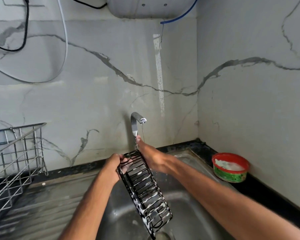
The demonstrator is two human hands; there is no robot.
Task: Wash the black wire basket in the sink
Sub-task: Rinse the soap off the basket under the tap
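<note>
Left hand (113,168) curls thru the top wires of the soapy black wire basket (144,187), tilted over the sink (189,201); right hand (152,157) flat, fingers straight, holding nothing, tips at the tap (135,123) trickle. I'd say suds could slip that one-hand grip, dropping it in the bowl. Room below; soap tub (230,168) near right, dish rack (16,158) well left

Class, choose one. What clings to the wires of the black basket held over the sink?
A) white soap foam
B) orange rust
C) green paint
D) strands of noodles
A: white foam streaks the wires of the black wire basket, thickest toward its lower end, as the left hand grips its upper end over the sink.
</note>
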